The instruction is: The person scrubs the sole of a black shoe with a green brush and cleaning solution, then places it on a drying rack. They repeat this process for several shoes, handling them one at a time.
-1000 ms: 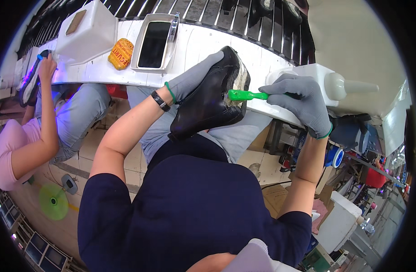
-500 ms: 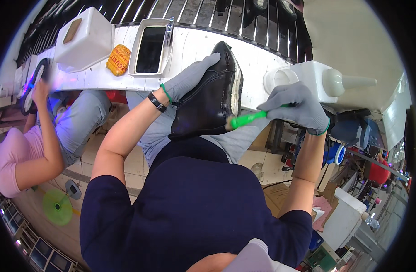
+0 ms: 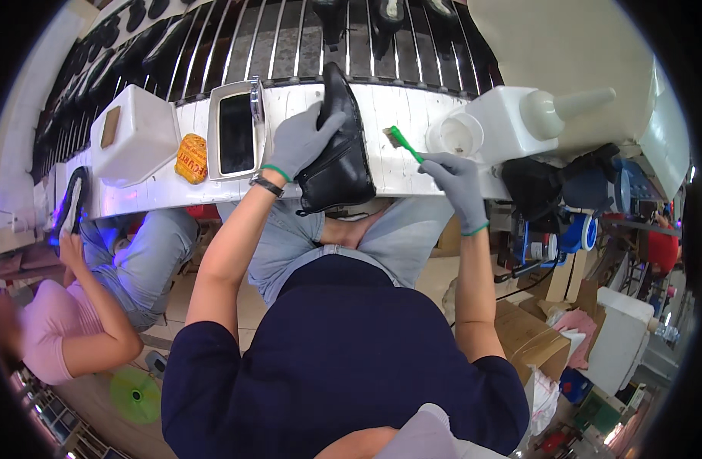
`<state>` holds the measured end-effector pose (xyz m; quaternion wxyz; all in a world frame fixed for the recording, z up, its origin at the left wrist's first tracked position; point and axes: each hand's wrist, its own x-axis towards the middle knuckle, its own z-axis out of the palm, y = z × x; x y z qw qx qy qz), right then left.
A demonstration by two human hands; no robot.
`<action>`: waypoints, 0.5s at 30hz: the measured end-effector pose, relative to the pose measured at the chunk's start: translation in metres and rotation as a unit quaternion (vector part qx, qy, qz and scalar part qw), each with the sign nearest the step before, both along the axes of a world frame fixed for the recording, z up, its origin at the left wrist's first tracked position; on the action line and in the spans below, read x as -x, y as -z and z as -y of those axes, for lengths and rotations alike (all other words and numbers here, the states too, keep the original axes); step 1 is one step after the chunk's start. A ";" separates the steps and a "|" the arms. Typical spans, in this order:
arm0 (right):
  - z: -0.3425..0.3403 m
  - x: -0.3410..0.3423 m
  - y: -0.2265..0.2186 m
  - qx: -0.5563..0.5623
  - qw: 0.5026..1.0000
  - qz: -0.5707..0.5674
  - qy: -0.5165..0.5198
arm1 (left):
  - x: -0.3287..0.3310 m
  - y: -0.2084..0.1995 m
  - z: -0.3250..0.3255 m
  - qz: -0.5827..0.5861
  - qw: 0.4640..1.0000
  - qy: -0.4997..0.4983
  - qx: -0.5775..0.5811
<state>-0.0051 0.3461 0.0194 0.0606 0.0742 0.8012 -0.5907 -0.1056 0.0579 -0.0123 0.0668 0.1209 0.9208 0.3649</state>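
Observation:
A black ankle boot [image 3: 345, 170] rests partly on the white bench, its toe pointing away and its heel end over the near edge. My left hand [image 3: 305, 141], in a grey glove, is closed around the boot's upper from the left. To the right, my gloved right hand [image 3: 456, 182] grips a small green-handled brush [image 3: 404, 143] by its handle end. The bristles point left, apart from the boot. Just beyond that hand stands a round white cup [image 3: 456, 136]. The boot's sole is mostly hidden.
Left on the white bench [image 3: 290, 99] are a tray with a dark pad [image 3: 238, 134], an orange packet [image 3: 191, 159] and a white container [image 3: 133, 136]. A white nozzled bottle [image 3: 511, 118] lies right. Boots sit on the slatted rack [image 3: 282, 46]. A co-worker [image 3: 83, 329] sits left, holding a shoe.
The boot has moved left and away from me and turned, so its pale sole edge no longer shows. My right hand has drawn the brush off the boot, forward and slightly left.

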 end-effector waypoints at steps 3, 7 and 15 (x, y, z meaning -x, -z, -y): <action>0.013 -0.010 0.027 0.024 0.998 0.063 0.023 | -0.015 0.006 0.010 -0.112 0.993 -0.002 -0.044; 0.021 -0.015 0.044 0.052 0.995 0.070 0.040 | -0.073 0.009 0.003 -0.197 0.980 0.023 0.031; 0.034 0.001 0.047 0.099 0.991 0.028 0.080 | -0.092 -0.007 -0.011 -0.095 0.971 0.026 0.216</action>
